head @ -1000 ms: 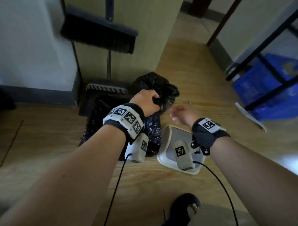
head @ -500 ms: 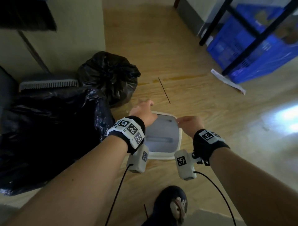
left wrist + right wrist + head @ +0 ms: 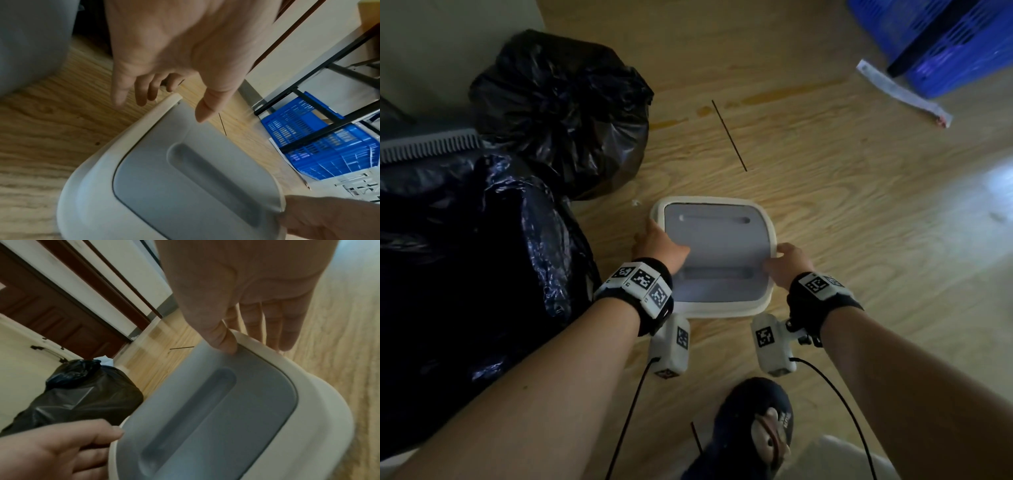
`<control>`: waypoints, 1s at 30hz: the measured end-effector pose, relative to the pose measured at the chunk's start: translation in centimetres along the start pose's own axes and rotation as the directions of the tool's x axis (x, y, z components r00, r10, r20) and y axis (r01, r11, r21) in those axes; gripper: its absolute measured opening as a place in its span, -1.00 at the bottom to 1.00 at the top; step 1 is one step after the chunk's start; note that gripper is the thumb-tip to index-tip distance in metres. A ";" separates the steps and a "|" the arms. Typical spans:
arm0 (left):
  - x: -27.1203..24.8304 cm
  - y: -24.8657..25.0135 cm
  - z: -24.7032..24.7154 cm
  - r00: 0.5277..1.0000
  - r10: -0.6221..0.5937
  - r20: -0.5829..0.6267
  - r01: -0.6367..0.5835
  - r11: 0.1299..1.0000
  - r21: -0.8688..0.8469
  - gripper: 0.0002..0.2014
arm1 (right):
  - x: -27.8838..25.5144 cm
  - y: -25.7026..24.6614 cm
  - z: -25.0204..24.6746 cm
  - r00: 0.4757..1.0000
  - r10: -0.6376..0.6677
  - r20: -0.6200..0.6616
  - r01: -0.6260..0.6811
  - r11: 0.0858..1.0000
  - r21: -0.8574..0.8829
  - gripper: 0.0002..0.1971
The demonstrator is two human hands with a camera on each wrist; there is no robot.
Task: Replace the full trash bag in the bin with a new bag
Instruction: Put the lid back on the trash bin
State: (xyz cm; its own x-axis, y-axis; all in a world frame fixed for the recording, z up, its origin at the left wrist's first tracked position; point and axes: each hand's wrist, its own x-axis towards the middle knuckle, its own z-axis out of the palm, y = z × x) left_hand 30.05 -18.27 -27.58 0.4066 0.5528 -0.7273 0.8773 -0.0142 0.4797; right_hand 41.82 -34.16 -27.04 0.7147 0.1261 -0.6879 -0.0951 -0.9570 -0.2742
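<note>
left hand [image 3: 659,241] over bin lid's [image 3: 722,306] left rim, fingers loosely curled, grip unclear; right hand [image 3: 787,262] pinches right rim, thumb on top; tied black bag [image 3: 565,109] far left

- The bin lid [image 3: 715,246] is looking like smooth plastic, with an off-white rim and a matt grey panel
- The tied trash bag [image 3: 565,113] is showing thin black plastic film, crinkly and glossy
- The bigger black bag [image 3: 465,257] is shining the same way
- The floor [image 3: 825,205] is showing pale wood grain with a light sheen
- The crate [image 3: 945,44] is looking like blue lattice plastic
</note>
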 end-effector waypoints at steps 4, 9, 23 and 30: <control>0.4 -0.1 0.4 0.996 -0.047 0.077 0.051 0.997 -0.051 -0.23 | 0.8 0.2 0.6 1.000 -0.021 -0.007 0.021 0.998 -0.060 -0.50; 0.5 -0.1 0.3 0.994 -0.040 0.098 0.049 0.994 -0.096 -0.26 | 1.2 0.2 1.1 0.999 -0.039 -0.031 0.033 0.987 -0.158 -0.64; -5.7 3.8 -3.0 0.984 0.169 0.047 -0.167 0.985 -0.043 -0.36 | -4.0 -0.5 -4.6 0.989 -0.060 -0.135 0.045 0.992 -0.115 -0.83; -11.7 4.9 -7.2 0.951 0.305 -0.051 -0.307 0.950 -0.050 -0.43 | -10.2 -2.6 -7.8 0.962 -0.148 -0.229 0.138 0.989 -0.059 -0.64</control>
State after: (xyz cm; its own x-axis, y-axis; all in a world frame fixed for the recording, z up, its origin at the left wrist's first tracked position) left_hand 27.78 -18.81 -13.17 0.6411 0.5639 -0.5206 0.6963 -0.1420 0.7036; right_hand 40.23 -34.95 -14.06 0.8606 0.2026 -0.4673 0.0453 -0.9443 -0.3261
